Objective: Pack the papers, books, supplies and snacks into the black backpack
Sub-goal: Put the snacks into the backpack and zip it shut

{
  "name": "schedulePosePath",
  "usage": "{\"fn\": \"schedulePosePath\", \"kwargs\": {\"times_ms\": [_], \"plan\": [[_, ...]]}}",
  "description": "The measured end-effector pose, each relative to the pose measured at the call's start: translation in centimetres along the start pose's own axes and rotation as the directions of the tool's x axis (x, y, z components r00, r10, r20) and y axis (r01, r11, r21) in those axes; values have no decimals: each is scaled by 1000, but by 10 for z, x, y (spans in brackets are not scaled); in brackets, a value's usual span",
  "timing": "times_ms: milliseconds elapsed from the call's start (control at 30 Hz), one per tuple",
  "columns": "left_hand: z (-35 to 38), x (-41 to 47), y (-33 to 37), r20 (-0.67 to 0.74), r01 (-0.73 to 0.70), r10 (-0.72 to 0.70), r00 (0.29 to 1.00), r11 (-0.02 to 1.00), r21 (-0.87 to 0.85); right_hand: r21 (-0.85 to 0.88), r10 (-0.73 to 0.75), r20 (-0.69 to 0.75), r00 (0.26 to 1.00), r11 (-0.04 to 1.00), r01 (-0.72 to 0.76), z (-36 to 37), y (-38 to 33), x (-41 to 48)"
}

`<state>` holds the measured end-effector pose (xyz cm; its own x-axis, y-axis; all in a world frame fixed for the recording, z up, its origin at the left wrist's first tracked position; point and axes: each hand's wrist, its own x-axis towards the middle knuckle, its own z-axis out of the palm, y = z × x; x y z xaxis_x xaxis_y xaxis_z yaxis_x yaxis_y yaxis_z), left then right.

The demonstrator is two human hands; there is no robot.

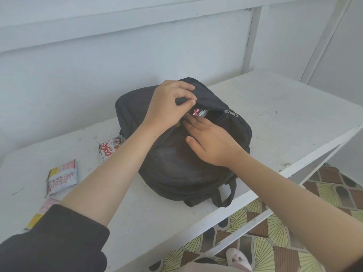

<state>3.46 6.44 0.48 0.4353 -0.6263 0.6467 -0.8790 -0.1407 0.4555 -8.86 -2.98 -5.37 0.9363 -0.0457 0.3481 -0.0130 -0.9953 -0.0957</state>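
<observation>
A black backpack (pixel 192 163) lies flat mid-table (pixel 275 107), straps toward the front edge. Its upper pocket is unzipped, and a red-and-white snack packet (pixel 199 112) shows in the opening. Just beside its left side lies a red-lettered packet (pixel 111 148). Nearer the left edge lie a pink-striped packet (pixel 61 178) and a yellow-ended packet (pixel 42 213).

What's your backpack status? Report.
Left hand pinching black backpack pocket open. Right hand flat, pushing snack packet in. Three loose packets on table. Nothing blocking.

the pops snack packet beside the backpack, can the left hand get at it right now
Probably yes, once it lets go: the left hand pinches the backpack flap. The pops packet lies on the white table just by that forearm, nothing covering it.
</observation>
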Motion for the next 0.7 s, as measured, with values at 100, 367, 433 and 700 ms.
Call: {"fn": "schedulePosePath", "kwargs": {"times_ms": [100, 367, 433, 700], "plan": [[-2, 1, 0, 2, 0, 0, 1000, 1000, -3, -8, -46, -18, 999, 999, 46, -1, 4, 1], [-2, 2, 1, 32, -21, 20, 999, 999, 33, -122, 85, 43, 995, 989, -80, 10, 14, 8], [-2, 1, 0, 32, -19, 18, 999, 999, 34, -108, 91, 30, 995, 990, -87, 11, 11, 6], [-4, -30, -8, 169, 82, -84, 982, 996, 16, -23, -82, -251, 965, 997, 79, 6, 1, -33]]}}
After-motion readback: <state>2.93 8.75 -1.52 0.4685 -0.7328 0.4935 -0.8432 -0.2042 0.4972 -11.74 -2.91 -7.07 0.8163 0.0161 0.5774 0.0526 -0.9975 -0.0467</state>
